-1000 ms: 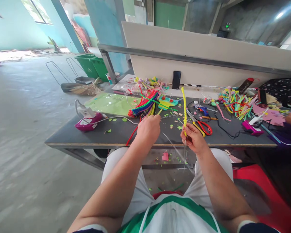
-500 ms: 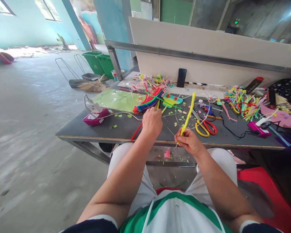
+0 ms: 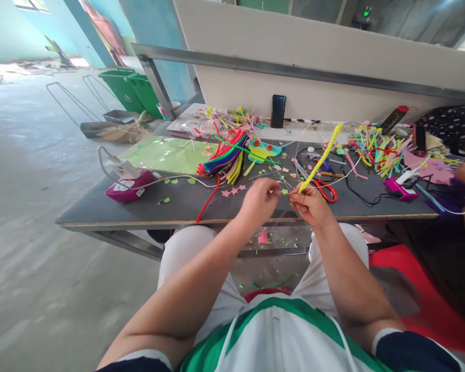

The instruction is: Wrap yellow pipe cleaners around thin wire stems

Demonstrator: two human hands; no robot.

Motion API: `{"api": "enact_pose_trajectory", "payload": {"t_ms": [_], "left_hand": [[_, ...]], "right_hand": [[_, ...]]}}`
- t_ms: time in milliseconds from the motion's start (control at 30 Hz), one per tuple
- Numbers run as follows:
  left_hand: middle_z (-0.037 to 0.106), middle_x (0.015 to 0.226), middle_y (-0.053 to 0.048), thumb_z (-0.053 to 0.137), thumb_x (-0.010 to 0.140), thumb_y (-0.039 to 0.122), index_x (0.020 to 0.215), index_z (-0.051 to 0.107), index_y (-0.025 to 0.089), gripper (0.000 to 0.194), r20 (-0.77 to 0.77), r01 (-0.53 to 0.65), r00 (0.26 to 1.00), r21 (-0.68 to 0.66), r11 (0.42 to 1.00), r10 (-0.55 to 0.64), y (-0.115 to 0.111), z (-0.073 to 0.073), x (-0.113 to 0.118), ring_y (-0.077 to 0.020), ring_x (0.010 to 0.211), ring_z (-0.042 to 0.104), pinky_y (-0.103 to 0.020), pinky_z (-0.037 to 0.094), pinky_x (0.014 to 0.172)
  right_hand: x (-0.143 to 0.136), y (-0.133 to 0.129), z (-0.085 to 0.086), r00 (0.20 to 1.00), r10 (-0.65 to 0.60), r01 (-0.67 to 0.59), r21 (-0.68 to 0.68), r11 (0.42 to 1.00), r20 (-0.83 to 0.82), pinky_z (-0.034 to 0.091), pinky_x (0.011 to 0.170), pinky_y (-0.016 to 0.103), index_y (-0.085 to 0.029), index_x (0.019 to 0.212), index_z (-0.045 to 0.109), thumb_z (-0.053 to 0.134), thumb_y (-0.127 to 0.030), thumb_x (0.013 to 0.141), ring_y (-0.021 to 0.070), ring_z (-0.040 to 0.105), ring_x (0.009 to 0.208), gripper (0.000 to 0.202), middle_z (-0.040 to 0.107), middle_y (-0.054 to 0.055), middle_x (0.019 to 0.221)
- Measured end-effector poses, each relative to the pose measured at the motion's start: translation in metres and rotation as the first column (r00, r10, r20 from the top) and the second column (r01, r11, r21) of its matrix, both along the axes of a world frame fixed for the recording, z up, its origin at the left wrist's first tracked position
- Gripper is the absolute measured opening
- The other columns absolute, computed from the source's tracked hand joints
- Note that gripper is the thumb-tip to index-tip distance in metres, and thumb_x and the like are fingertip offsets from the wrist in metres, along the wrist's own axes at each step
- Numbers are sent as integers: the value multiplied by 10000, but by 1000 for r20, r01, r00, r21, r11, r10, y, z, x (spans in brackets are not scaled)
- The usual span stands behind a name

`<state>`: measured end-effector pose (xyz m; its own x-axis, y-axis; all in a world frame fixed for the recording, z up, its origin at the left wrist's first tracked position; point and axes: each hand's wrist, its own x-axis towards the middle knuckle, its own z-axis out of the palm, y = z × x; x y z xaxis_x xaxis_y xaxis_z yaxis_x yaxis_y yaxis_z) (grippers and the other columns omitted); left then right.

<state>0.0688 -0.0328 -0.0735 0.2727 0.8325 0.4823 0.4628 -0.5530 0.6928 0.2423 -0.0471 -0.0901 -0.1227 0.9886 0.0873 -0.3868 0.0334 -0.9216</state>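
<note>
Dark worktable, right hand pinching yellow pipe cleaner

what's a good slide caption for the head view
Right hand pinches a yellow pipe cleaner over the craft table while the left hand meets it beside the red scissors.

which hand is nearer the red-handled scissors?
Right. The right hand, gripping the yellow pipe cleaner, sits just beside the red-handled scissors. The left hand is farther off, on the other side of the right hand.
</note>
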Motion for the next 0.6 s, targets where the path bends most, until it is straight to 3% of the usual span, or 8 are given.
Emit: {"api": "enact_pose_trajectory", "payload": {"t_ms": [67,167,267,333,400,467,600], "left_hand": [[588,706,-16,524,824,292,803,634,154,178,19,164,986,-214,963,-163,-5,-8,11,-130,677,527,-245,444,644],[552,633,11,534,809,354,780,623,150,224,173,267,962,-429,863,-211,-11,-10,18,-98,588,492,-206,400,550],[607,735,-2,578,767,315,868,622,156,193,345,414,903,-535,736,-257,-13,-4,16,-84,598,521,-193,417,556],[618,752,-11,616,747,342,864,621,151,224,392,465,878,-558,687,-276,-13,0,15,-81,595,530,-191,422,551],[607,712,-3,667,712,394,846,621,146,286,387,455,882,-550,700,-269,-13,0,15,-80,578,524,-187,414,529],[582,651,15,703,676,420,809,622,143,318,345,396,908,-526,753,-236,-13,-2,16,-79,550,507,-183,395,496],[554,552,32,644,714,334,751,638,144,194,261,293,949,-527,798,-177,-15,-6,19,-76,483,491,-176,370,448]], "right_hand": [[1,1,0,1000,-25,25,7,1000,2,183,377,191,-186,711,570,755,-210,612,11,287,356,211,619,-30,602],[3,1,0,1000,-26,26,16,1000,-3,185,373,187,-188,706,570,739,-215,627,5,267,354,188,629,-30,629],[5,2,0,1000,-17,17,9,1000,-5,176,368,185,-193,711,567,730,-221,633,3,250,355,183,627,-32,634],[5,2,-1,1000,-27,27,-1,1000,-2,163,365,186,-196,713,570,732,-226,628,5,239,359,185,620,-37,630],[5,3,-3,999,-47,47,-6,999,6,149,363,187,-192,706,575,734,-219,628,10,247,370,180,619,-36,631],[3,3,-5,998,-59,59,-15,998,5,156,365,186,-188,694,578,742,-208,624,20,290,388,180,621,-31,627],[-3,3,-8,999,-40,40,-32,999,-10,206,375,182,-182,666,571,765,-199,613,34,353,405,202,620,-30,604]]}}
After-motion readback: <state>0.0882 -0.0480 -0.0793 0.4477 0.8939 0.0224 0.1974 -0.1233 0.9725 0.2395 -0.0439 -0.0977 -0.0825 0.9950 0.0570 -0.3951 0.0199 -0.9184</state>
